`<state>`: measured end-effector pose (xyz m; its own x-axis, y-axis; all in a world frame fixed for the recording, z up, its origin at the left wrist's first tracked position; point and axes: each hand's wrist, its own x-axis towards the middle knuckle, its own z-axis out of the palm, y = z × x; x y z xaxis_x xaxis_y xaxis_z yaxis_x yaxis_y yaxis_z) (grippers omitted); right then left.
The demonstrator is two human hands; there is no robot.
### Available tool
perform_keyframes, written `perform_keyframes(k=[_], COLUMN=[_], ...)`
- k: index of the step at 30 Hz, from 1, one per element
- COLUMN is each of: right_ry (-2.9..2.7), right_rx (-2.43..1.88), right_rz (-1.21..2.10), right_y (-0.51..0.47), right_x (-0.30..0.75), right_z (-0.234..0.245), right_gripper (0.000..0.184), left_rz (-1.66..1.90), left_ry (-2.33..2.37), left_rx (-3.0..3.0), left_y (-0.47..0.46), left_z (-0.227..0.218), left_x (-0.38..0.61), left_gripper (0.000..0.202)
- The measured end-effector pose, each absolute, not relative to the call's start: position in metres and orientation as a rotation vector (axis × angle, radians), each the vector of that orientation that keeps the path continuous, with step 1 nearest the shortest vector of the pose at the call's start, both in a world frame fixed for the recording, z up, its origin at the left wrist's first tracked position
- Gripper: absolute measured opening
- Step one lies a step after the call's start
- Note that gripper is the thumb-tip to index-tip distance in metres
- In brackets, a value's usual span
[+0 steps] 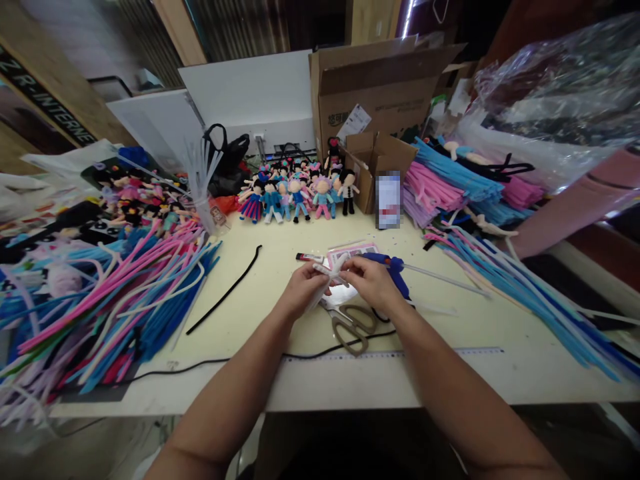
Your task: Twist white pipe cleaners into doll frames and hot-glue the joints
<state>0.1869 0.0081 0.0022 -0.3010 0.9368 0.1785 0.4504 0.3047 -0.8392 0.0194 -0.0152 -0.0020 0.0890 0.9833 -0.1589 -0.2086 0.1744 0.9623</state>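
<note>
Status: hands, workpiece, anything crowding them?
Left hand and right hand both pinched on white pipe cleaner. Scissors lying on table just below the hands. Blue glue gun close behind right hand.

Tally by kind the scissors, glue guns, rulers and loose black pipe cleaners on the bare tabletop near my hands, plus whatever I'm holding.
Scissors: 1
Blue glue gun: 1
Clear ruler: 1
Loose black pipe cleaner: 1
White fuzzy piece, in left hand and right hand: 1
Total: 5
</note>
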Motion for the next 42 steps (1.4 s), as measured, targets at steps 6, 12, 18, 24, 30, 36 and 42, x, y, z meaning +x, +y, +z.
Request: perform_keyframes(k=[6,12,18,24,30,36,42], right_ry=[-1.708,-1.592,-1.453,-1.348,-1.198,-1.156,-1.113], right_rx=[-1.157,-1.019,-0.964,-0.850,-0.629,-0.602,-0.585], right_rz=[1.169,1.388,1.578,1.748,1.971,2.070,2.128], right_y=[0.012,0.016,0.014,0.011,0.007,0.003,0.000], right_x=[0.186,0.185,0.184,0.183,0.180,0.180,0.180], right_z=[-0.001,-0.003,-0.002,-0.007,-0.003,0.002,0.004], right_gripper=[0.012,0.015,0.018,0.024,0.027,0.029,0.032], left_rz=[1.110,1.077,1.071,1.062,1.038,1.009,0.984], left_ry=[0.969,0.896,0.828,0.761,0.678,0.674,0.637], left_rx=[0.851,0.784,0.749,0.749,0.739,0.745,0.732], left_y=[-0.016,-0.016,-0.017,-0.017,-0.020,-0.022,-0.024], left_z=[-0.003,-0.005,-0.004,-0.009,-0.013,-0.011,-0.010], left_x=[0.019,0.017,0.018,0.018,0.019,0.019,0.020], left_gripper=[0.019,0.021,0.020,0.018,0.020,0.025,0.028])
